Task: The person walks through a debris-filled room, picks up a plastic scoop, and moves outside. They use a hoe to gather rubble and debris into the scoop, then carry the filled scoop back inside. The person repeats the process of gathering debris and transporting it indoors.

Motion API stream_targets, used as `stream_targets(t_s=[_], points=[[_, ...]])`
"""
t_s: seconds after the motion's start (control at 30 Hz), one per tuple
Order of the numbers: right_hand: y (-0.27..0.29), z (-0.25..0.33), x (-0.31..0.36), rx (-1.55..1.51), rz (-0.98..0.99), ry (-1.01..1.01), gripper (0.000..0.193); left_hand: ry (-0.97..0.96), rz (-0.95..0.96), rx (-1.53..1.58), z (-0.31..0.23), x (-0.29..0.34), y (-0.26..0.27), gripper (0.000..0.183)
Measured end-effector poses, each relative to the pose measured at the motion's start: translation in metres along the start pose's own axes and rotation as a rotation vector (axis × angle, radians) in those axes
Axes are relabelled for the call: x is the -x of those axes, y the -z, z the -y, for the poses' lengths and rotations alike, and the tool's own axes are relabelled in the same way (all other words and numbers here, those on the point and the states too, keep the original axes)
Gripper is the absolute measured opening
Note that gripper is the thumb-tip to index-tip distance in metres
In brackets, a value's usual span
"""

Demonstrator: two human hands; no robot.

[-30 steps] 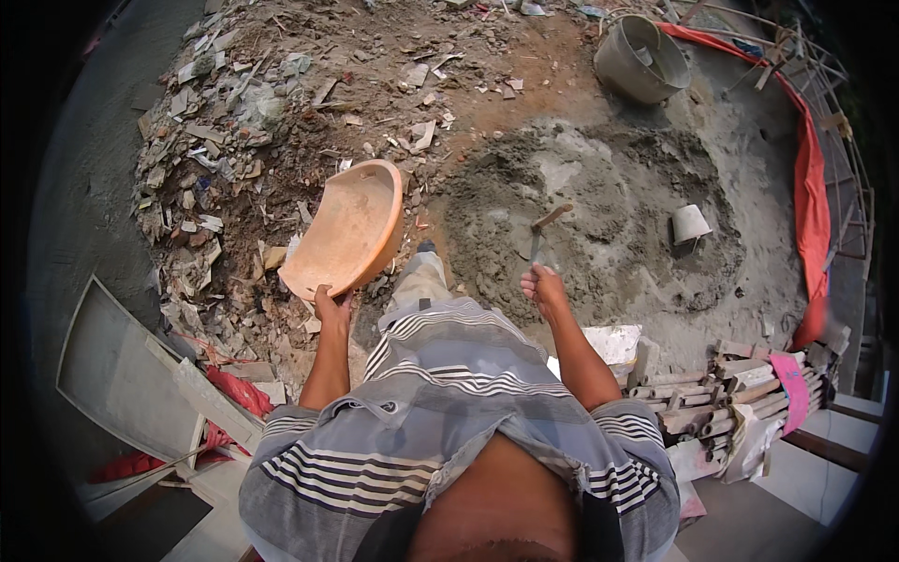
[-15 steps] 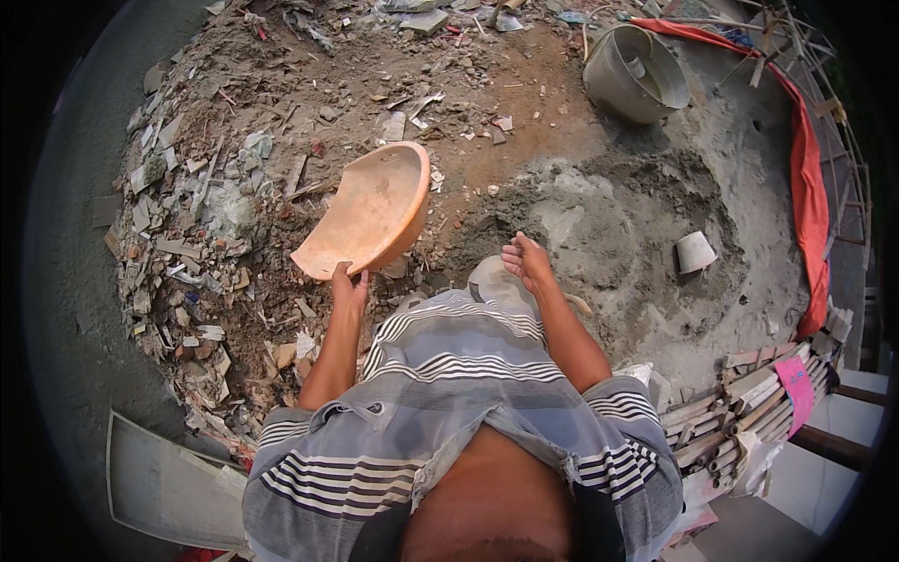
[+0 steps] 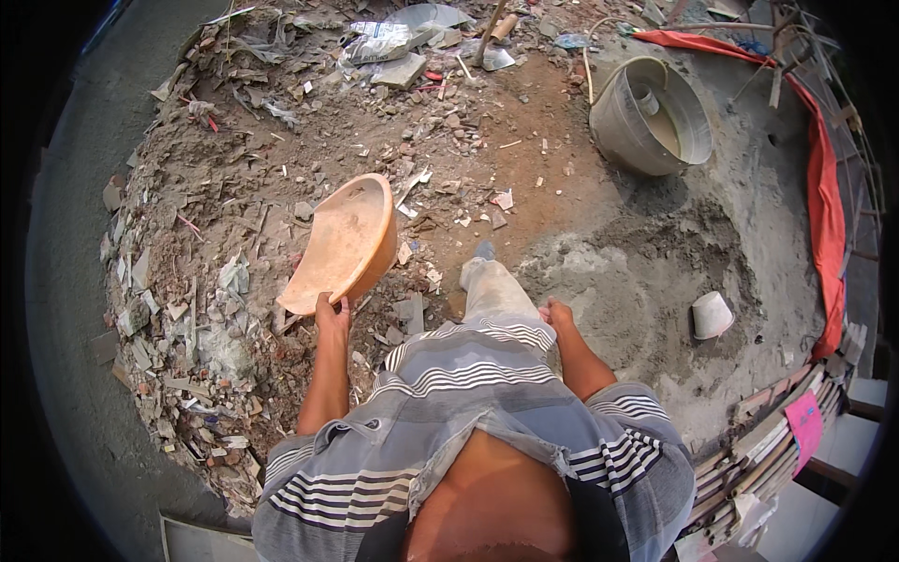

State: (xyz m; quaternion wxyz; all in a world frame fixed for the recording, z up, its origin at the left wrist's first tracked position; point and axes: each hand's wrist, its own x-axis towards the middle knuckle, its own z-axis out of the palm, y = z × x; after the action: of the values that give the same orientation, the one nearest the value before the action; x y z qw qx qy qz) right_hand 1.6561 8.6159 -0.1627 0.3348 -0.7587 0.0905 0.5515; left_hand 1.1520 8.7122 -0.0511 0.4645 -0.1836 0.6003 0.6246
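My left hand (image 3: pixel 333 314) grips the lower rim of an orange plastic basin (image 3: pixel 348 245), thumb and fingers closed on its edge. The basin is tilted, and one side dips in a curve as if cut away; a little dust coats its inside. It hangs above the rubble, left of my leg. My right hand (image 3: pixel 559 314) is beside my right thigh, its fingers curled in, with nothing visible in them. Below and right of that hand spreads a wet grey mortar patch (image 3: pixel 637 290), with a small whitish pail (image 3: pixel 713 317) tipped on it.
A large grey bucket (image 3: pixel 618 126) beyond the mortar holds cloudy liquid and a small cup-like vessel. Rubble (image 3: pixel 201 309) covers the left side. Red sheeting (image 3: pixel 828 234) lines the right edge, above stacked poles (image 3: pixel 749 459). A pale slab (image 3: pixel 400 71) and plastic bags lie far ahead.
I have stepped forward, and a leg now shows ahead of my shirt. The basin sits slightly lower and farther left in view. My right hand has dropped back beside my thigh.
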Motion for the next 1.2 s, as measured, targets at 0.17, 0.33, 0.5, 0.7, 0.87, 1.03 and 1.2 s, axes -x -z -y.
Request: stream_targets(t_s=[0.17,0.33,0.5,0.7,0.87,1.03,1.2], points=[[-0.07,0.169,0.002,0.175,0.133,0.269,0.035,-0.086,-0.041,0.016,0.004,-0.027,-0.105,0.038],[-0.125,0.305,0.008,0.332,0.232,0.496,0.035,-0.03,-0.093,0.156,-0.004,-0.049,-0.131,0.036],[-0.141,0.33,0.006,0.158,0.161,0.42,0.035,0.111,-0.144,-0.041,-0.004,-0.077,-0.156,0.034],[-0.131,0.29,0.001,-0.008,0.071,0.221,0.039,0.167,-0.176,-0.048,-0.004,-0.091,-0.202,0.039],[-0.135,0.296,-0.01,-0.045,0.015,0.217,0.038,0.168,-0.136,-0.206,-0.023,-0.085,-0.227,0.051],[-0.155,0.298,-0.016,0.025,0.035,0.316,0.039,0.063,-0.235,-0.26,-0.04,-0.08,-0.247,0.052],[-0.164,0.264,-0.022,0.066,0.034,0.246,0.036,0.053,-0.181,-0.316,-0.037,-0.089,-0.273,0.056]])
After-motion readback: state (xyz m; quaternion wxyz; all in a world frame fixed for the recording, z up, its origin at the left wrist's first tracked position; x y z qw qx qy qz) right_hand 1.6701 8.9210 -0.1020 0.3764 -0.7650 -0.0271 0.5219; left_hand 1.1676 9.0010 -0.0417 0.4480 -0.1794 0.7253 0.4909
